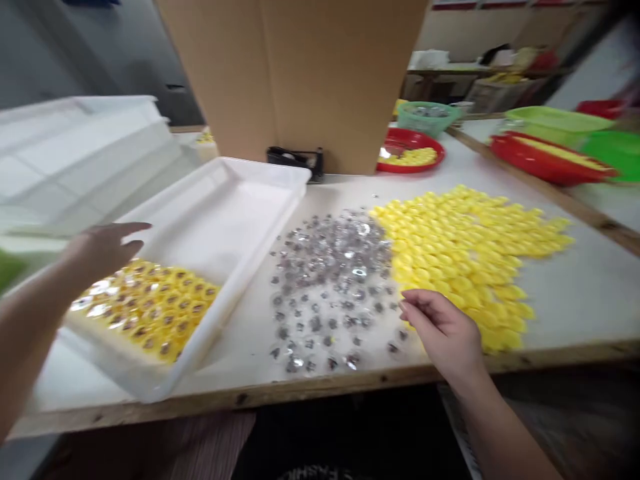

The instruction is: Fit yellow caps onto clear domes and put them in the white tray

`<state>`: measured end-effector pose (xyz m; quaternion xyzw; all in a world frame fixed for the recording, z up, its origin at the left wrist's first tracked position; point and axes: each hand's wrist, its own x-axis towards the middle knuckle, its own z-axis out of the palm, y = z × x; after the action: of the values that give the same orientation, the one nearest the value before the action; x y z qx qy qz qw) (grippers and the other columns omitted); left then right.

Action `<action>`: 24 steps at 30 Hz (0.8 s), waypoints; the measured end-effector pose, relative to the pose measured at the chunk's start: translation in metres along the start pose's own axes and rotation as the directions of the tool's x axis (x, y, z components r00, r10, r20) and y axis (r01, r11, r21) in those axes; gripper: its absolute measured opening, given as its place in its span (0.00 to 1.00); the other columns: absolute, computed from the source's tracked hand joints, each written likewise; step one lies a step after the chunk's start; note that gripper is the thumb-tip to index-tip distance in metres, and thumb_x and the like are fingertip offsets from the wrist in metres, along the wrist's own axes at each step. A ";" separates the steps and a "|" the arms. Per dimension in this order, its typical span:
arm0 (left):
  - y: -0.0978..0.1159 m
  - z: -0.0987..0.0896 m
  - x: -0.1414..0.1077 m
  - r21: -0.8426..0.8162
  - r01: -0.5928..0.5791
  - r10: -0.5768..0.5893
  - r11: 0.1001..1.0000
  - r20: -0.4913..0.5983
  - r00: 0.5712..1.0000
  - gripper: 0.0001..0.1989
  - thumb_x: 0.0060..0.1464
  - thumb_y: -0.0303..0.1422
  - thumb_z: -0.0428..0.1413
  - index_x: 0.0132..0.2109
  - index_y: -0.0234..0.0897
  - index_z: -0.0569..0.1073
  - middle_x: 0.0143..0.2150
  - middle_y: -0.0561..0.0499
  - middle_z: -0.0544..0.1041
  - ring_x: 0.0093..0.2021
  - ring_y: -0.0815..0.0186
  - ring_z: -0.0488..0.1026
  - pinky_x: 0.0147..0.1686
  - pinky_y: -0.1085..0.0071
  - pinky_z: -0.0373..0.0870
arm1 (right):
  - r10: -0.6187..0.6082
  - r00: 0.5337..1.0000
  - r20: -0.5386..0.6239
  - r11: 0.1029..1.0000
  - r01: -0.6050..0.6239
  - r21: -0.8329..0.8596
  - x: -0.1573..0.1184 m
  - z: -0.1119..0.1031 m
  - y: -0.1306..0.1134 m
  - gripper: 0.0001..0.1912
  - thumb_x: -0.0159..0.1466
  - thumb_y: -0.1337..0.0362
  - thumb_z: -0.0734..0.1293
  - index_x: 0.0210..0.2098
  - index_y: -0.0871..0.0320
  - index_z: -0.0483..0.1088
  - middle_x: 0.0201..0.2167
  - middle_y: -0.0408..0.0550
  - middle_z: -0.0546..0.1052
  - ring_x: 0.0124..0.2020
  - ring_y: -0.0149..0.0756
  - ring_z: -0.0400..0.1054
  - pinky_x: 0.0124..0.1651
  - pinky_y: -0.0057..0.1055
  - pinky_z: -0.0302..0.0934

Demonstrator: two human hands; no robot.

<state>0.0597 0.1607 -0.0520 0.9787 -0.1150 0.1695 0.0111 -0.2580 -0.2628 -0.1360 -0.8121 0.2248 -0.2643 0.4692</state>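
Note:
My left hand [103, 248] hangs over the left side of a white plastic tray [220, 217], thumb and fingers apart with nothing between them. Below it in the tray are rows of yellow pieces with dark, shiny centres [160, 303]. My right hand [447, 330] is closed in a pinch at the near edge of a spread of yellow petal-like pieces [450, 247]. Whatever its fingertips hold, if anything, is too small to make out. Left of that hand, small clear pieces with silvery-grey centres [345, 253] lie scattered on the white table [245, 333].
Stacked white trays [75, 167] stand at the left. A tall cardboard sheet [300, 80] and a black tape dispenser [295, 160] are behind the tray. A red plate [413, 163], a teal basket [430, 119] and a red tray [550, 160] sit farther back. The table has a wooden front edge [320, 387].

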 end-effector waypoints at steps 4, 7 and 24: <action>0.087 -0.027 -0.050 -0.225 -0.154 0.132 0.962 -0.112 0.985 0.21 0.54 0.45 0.51 0.53 0.48 0.73 0.40 0.55 0.76 0.27 0.74 0.68 0.38 0.68 0.72 | -0.135 0.977 0.167 0.830 0.204 -0.519 0.020 -0.028 -0.006 0.06 0.61 0.67 0.64 0.35 0.57 0.72 0.34 0.48 0.74 0.34 0.38 0.71 0.38 0.35 0.64; 0.157 -0.035 -0.106 -0.561 -0.395 0.411 0.728 -0.105 0.906 0.17 0.56 0.41 0.52 0.50 0.44 0.74 0.44 0.51 0.77 0.39 0.66 0.74 0.29 0.75 0.72 | -0.028 0.935 0.353 0.635 0.289 -0.716 0.027 -0.033 -0.016 0.09 0.60 0.70 0.64 0.39 0.58 0.73 0.37 0.50 0.72 0.39 0.40 0.70 0.38 0.34 0.62; 0.279 0.005 -0.161 -0.823 -0.265 0.625 0.503 0.135 0.769 0.10 0.55 0.30 0.53 0.43 0.41 0.76 0.40 0.47 0.79 0.42 0.59 0.74 0.43 0.64 0.69 | -0.047 0.857 0.513 0.650 0.417 -0.636 0.049 -0.024 -0.026 0.09 0.63 0.66 0.62 0.27 0.58 0.71 0.33 0.49 0.73 0.32 0.36 0.69 0.32 0.31 0.60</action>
<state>-0.1497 -0.0755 -0.1151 0.8234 -0.4297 -0.1122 0.3531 -0.2330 -0.2967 -0.0920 -0.9905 0.0859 -0.0159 0.1066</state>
